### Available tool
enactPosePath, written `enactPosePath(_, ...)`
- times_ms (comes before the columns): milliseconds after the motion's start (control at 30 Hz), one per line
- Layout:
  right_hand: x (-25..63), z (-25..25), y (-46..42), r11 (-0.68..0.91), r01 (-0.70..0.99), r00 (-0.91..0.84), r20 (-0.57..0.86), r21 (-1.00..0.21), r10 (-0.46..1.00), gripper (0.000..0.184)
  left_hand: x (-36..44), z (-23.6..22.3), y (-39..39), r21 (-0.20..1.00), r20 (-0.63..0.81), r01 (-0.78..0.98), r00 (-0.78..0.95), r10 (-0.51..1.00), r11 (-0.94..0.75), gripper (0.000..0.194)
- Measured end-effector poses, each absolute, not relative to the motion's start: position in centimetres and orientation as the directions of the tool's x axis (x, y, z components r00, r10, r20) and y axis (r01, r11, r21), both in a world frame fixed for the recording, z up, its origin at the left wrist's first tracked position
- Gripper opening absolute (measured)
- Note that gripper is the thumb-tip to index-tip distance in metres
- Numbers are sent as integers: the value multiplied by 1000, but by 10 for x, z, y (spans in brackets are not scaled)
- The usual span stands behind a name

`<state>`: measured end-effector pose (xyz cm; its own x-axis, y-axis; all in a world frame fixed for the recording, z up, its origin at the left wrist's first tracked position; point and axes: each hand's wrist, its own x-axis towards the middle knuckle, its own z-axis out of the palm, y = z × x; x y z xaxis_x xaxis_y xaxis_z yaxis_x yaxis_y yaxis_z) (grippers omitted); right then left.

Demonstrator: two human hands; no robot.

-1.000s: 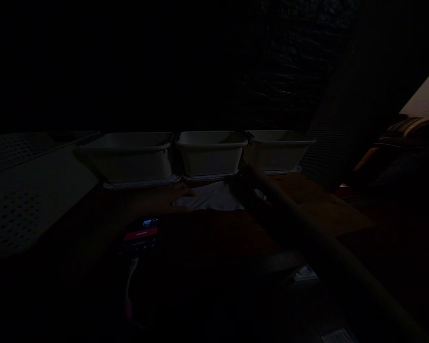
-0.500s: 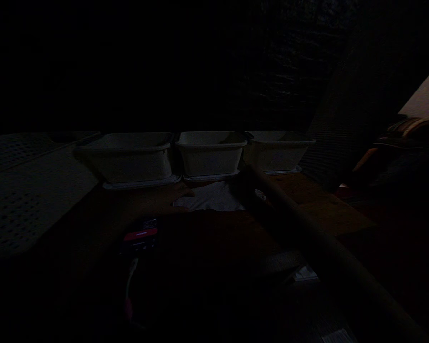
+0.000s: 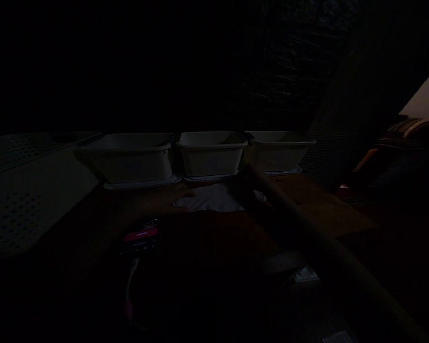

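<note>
Lying at center: a pale cloth (image 3: 214, 196), low and slightly rumpled on a dim wooden table (image 3: 338, 209), stretched between a person's left hand (image 3: 168, 200) and right hand (image 3: 247, 186).
Left hand: touching the cloth's left end, its fingers and thumb parted wide; whether they press or merely rest is too dark to tell.
Right hand: over the cloth's right part, in deep shadow; whether it is clenched or loose cannot be told. A small pale patch (image 3: 260, 195) shows just beyond it, possibly the cloth's far end.
Tubs: three in a row just behind the cloth, a left tub (image 3: 139, 164), a middle tub (image 3: 212, 161) and a right tub (image 3: 280, 157), each upright above a pale rim or lid at its base.
Phone: near the left forearm, a lit phone (image 3: 140, 238) with a red band on its screen; a white cable (image 3: 129, 281) with a pink section runs toward the foreground.
Basket: a pale basket (image 3: 67, 183) pierced with holes, at the far left.
Lower right: a small white packet (image 3: 305, 274) beside the right forearm, and a pale sheet (image 3: 338, 337) at the bottom edge.
Background: a dark, wrinkled covering (image 3: 286, 81) with faint glints.
</note>
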<state>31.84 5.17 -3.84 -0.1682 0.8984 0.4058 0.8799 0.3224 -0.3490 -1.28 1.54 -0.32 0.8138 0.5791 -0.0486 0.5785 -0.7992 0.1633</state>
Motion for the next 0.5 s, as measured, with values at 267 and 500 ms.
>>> enactPosePath(267, 309, -35, 55, 468, 826, -330, 402, -316, 854, 23, -13, -2, 15, 182, -42, 563, 823, 566, -806, 48)
enactPosePath(500, 274, -32, 43, 622, 680, -539, 312, -388, 783, 25, -12, -2, 14, 195, -36, 558, 826, 562, -807, 49)
